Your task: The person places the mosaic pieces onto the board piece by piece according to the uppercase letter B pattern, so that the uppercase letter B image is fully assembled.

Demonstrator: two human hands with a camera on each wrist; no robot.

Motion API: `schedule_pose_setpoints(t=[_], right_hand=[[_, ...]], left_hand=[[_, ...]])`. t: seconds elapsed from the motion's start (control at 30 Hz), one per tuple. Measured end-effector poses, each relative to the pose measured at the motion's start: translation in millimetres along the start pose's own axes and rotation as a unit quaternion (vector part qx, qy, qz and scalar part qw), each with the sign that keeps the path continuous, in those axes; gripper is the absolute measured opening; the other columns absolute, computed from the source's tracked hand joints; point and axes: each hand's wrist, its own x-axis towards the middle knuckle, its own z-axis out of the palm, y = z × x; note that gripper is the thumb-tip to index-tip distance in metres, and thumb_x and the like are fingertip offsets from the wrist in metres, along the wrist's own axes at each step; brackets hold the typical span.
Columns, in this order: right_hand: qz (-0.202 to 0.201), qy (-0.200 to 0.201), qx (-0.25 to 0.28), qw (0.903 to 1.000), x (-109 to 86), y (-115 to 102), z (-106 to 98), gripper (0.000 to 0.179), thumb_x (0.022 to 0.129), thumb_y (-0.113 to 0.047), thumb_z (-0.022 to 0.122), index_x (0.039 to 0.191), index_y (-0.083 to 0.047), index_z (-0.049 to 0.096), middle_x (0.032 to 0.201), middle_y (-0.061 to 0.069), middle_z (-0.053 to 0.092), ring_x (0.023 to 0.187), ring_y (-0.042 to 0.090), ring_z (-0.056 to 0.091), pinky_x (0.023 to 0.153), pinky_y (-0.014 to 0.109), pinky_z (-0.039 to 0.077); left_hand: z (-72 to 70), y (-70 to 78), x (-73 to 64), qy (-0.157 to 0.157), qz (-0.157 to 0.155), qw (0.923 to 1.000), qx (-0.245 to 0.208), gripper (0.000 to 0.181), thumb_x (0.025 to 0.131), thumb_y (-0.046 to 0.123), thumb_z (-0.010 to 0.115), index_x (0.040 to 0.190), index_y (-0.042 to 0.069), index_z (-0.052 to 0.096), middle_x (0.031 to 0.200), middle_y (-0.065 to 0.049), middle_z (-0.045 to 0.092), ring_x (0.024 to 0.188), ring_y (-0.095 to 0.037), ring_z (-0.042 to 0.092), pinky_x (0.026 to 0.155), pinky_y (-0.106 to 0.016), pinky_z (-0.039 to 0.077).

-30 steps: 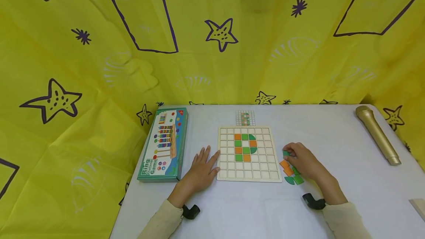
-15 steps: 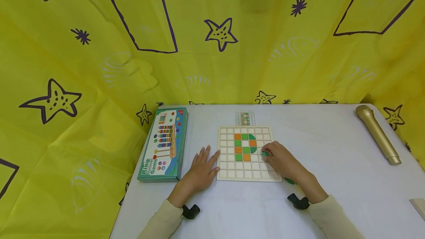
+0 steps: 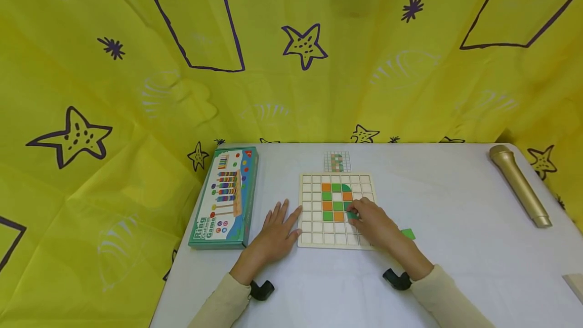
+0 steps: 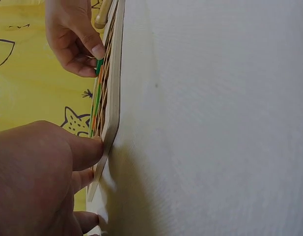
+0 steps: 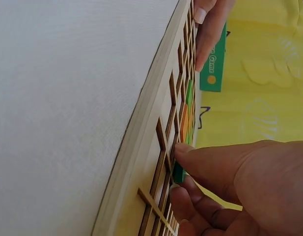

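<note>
A wooden grid board [image 3: 314,238] lies flat on the white table, with orange and green square tiles [image 3: 337,206] and a green rounded tile [image 3: 346,188] set in its cells. My right hand [image 3: 374,221] pinches a dark green tile [image 5: 179,172] between thumb and fingers, right at the cells beside the orange tile in the lowest filled row. My left hand [image 3: 275,239] lies with fingers spread on the table, fingertips touching the board's left edge. Above the board's far edge is a small pattern card [image 3: 337,162] printed with a green and orange figure.
A Ring Challenge Game box [image 3: 225,199] stands left of my left hand. A gold microphone [image 3: 519,186] lies at the far right. A loose green tile [image 3: 408,234] shows beside my right wrist. A pale flat piece [image 3: 574,285] sits at the right edge. Behind hangs a yellow curtain [image 3: 273,90].
My right hand has picked a dark green tile from the loose pile right of the board and carried it left over the grid. The left hand has stayed in place.
</note>
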Motion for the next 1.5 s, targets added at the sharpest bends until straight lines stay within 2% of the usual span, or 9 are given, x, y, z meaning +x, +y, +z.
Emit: schedule_pose_setpoints(t=[0.17,0.33,0.47,0.87,1.07,1.23,1.4,1.5], right_hand=[[-0.006,-0.005,0.007,0.9999,0.8,-3.4,0.0,0.018,0.099,-0.007,0.072,0.116,-0.006,0.068,0.107,0.006,0.063,0.1,0.024,0.061,0.09,0.049,0.051],[-0.008,-0.006,0.012,0.9999,2.2,-6.7,-0.1,0.009,0.098,-0.004,0.073,0.103,-0.009,0.068,0.101,0.005,0.061,0.093,0.021,0.057,0.083,0.042,0.05],[-0.012,-0.004,0.015,0.9998,2.5,-6.4,0.4,0.009,0.097,-0.002,0.073,0.097,-0.01,0.068,0.099,0.005,0.06,0.09,0.021,0.056,0.082,0.04,0.049],[-0.036,0.005,0.023,0.9991,0.7,3.3,0.1,0.013,0.096,0.002,0.07,0.1,-0.01,0.072,0.1,0.002,0.062,0.089,0.018,0.056,0.084,0.04,0.051],[-0.048,0.01,-0.001,0.9988,-1.6,4.5,-2.2,0.011,0.097,0.0,0.071,0.101,-0.01,0.074,0.102,0.003,0.064,0.09,0.019,0.057,0.085,0.042,0.052],[-0.025,0.007,-0.013,0.9996,-8.1,9.9,-9.9,0.009,0.098,-0.006,0.073,0.106,-0.01,0.075,0.109,0.004,0.064,0.097,0.022,0.059,0.09,0.045,0.052],[0.004,0.012,-0.015,0.9998,-14.7,22.6,-26.5,0.014,0.1,-0.009,0.072,0.113,-0.008,0.074,0.115,0.01,0.065,0.106,0.03,0.062,0.096,0.053,0.053],[0.023,0.016,-0.011,0.9996,-18.9,34.0,-38.1,0.018,0.1,-0.008,0.07,0.117,-0.004,0.073,0.117,0.016,0.065,0.107,0.034,0.063,0.095,0.056,0.055]], left_hand=[[-1.5,1.3,-0.9,0.001,0.0,1.0,-0.003,0.061,0.113,0.038,0.046,0.168,0.019,0.029,0.176,-0.021,0.011,0.163,-0.043,0.005,0.129,-0.065,0.011],[-1.1,1.8,-0.7,0.0,0.0,1.0,-0.003,0.061,0.113,0.038,0.044,0.169,0.019,0.028,0.176,-0.02,0.011,0.163,-0.043,0.004,0.129,-0.064,0.01],[-1.4,2.0,-1.0,0.005,0.008,0.9999,-0.007,0.06,0.113,0.035,0.046,0.168,0.017,0.031,0.175,-0.023,0.013,0.163,-0.045,0.006,0.128,-0.066,0.011],[-3.0,3.3,-1.8,-0.001,0.004,1.0,-0.008,0.06,0.113,0.035,0.045,0.168,0.018,0.029,0.176,-0.021,0.011,0.163,-0.044,0.004,0.128,-0.065,0.011],[-1.5,2.4,-1.0,-0.001,-0.001,1.0,-0.003,0.06,0.113,0.038,0.043,0.169,0.02,0.028,0.176,-0.02,0.01,0.163,-0.042,0.004,0.129,-0.063,0.009],[-1.1,2.2,-1.0,0.001,0.004,1.0,-0.008,0.061,0.113,0.037,0.045,0.168,0.019,0.029,0.176,-0.021,0.011,0.163,-0.044,0.005,0.129,-0.065,0.01],[-1.0,2.3,-0.7,0.002,0.001,1.0,-0.006,0.06,0.113,0.037,0.045,0.168,0.02,0.029,0.176,-0.02,0.011,0.163,-0.043,0.005,0.129,-0.065,0.01],[-1.1,2.4,-0.7,0.003,0.001,1.0,-0.005,0.06,0.113,0.037,0.045,0.168,0.019,0.03,0.176,-0.02,0.012,0.163,-0.043,0.005,0.129,-0.065,0.011]])
